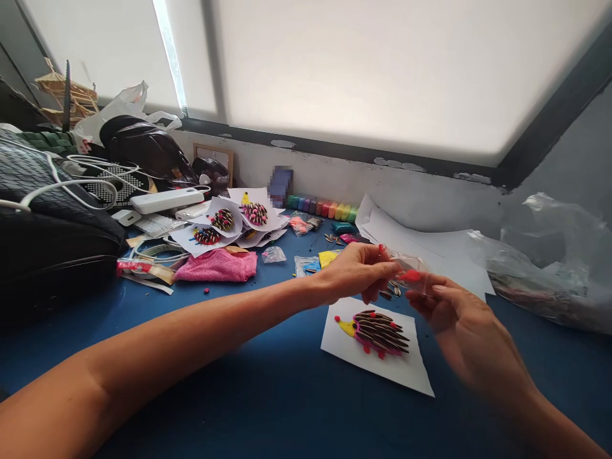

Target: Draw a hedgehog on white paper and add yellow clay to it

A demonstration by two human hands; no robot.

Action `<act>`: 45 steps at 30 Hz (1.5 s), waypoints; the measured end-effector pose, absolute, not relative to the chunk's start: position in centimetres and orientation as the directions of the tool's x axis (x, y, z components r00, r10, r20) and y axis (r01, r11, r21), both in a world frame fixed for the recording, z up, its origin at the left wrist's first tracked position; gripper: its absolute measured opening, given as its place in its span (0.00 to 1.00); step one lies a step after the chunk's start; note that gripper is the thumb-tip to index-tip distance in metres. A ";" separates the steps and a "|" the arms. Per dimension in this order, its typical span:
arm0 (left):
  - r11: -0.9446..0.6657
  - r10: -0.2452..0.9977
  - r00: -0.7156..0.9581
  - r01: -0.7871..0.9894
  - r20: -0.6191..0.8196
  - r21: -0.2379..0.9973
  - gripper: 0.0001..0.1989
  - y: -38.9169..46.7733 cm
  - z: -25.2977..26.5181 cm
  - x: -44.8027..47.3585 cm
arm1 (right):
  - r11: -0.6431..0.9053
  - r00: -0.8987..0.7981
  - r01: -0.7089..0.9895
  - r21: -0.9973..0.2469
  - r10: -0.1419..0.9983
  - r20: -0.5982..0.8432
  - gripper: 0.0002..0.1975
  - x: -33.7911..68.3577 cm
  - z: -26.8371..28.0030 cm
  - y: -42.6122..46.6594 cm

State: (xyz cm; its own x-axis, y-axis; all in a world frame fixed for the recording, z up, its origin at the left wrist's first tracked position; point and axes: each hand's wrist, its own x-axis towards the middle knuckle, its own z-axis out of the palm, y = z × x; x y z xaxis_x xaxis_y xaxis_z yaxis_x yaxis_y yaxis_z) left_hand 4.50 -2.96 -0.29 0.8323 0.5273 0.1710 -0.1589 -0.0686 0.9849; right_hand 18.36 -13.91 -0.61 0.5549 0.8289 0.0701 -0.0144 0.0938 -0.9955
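In the head view, a card [344, 347] lies on the blue table [215, 376], bearing a hedgehog [377, 335] with a yellow face, a red nose, dark seeds for spines and red bits among them. Above the card's far edge, a clear bag [414, 262] with a red lump [410, 275] inside is held up between two hands. The left hand [356, 274] is closed, thumb and fingers pinching the bag's left end; the right hand [461, 312], slightly blurred, grips its right end near the lump.

Just beyond the card, loose seeds [396, 290] lie below the bag. Farther beyond it are a yellow packet [327, 257], a blue packet [312, 267] and a row of coloured pots [325, 208] by the wall. Left of the card and farther back lie a pink cloth [217, 265] and several hedgehog pictures [222, 220]. To the card's right, beyond the right hand, are white sheets [421, 239] and a large plastic bag [549, 280].
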 end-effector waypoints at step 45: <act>-0.406 0.845 0.502 0.376 0.185 0.833 0.18 5.5 -3.4 2.4 | -0.046 0.574 0.024 -0.999 0.819 -0.024 0.25 19.0 0.0 -14.2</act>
